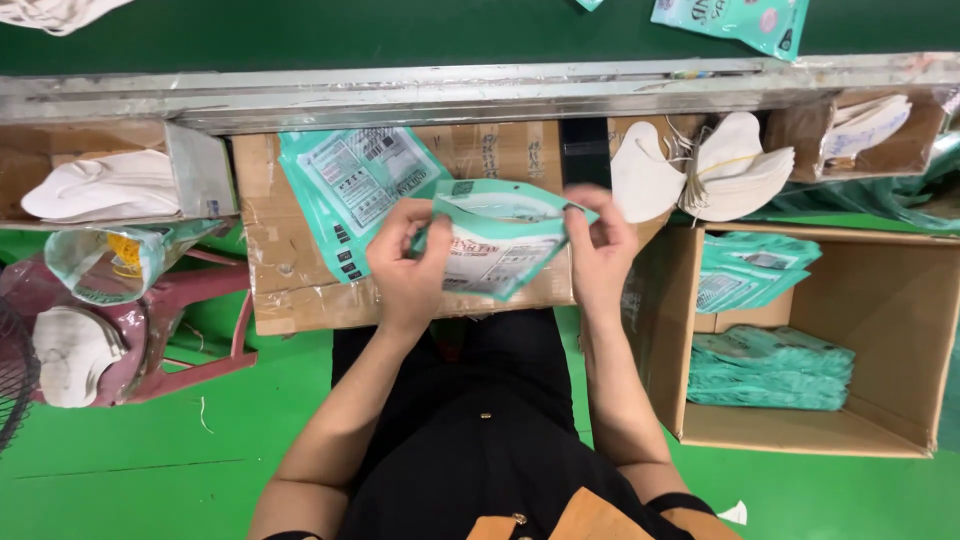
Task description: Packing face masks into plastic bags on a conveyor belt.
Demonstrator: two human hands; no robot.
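Note:
Both my hands hold one teal and white flat pouch (500,235) above a taped cardboard box (300,290) in front of me. My left hand (405,265) pinches the pouch's left top edge and my right hand (600,250) grips its right top edge. The pouch's mouth looks spread open between them. A stack of the same teal pouches (355,185) lies on the cardboard just left of my left hand. A pile of white folded masks (715,170) rests to the right of my right hand.
A metal rail (480,90) edges a green belt with another pouch (735,20) on it. A large open carton (900,330) at the right holds stacked teal pouches (770,365). More white masks (100,185) sit in a box at left, above a pink stool (190,320).

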